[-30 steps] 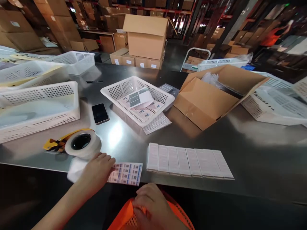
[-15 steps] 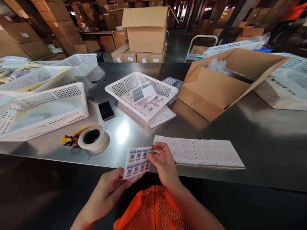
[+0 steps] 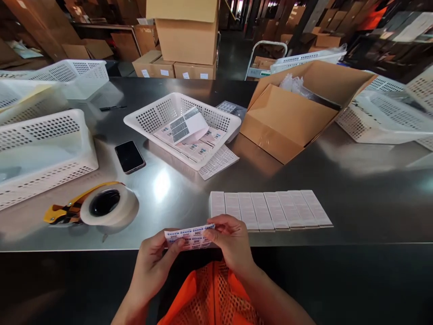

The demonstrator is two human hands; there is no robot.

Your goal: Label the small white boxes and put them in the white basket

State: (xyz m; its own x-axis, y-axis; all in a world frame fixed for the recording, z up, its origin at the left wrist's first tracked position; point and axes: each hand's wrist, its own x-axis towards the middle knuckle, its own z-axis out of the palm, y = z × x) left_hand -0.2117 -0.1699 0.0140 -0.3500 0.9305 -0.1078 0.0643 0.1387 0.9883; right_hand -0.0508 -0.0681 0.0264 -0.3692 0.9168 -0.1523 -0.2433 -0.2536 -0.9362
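Sheet (image 3: 190,233): up in both hands, near the edge of the table (image 3: 169,203)
Left hand (image 3: 152,266): pinches its left end, thumb in front
Right hand (image 3: 232,240): pinches its right end, near the boxes (image 3: 270,210)

From a distance, I am counting one left hand (image 3: 149,268), one right hand (image 3: 234,241), eight small white boxes (image 3: 269,211), one phone (image 3: 130,157), one pen (image 3: 112,108), one tape roll (image 3: 125,206) and one tabletop carton (image 3: 275,121).
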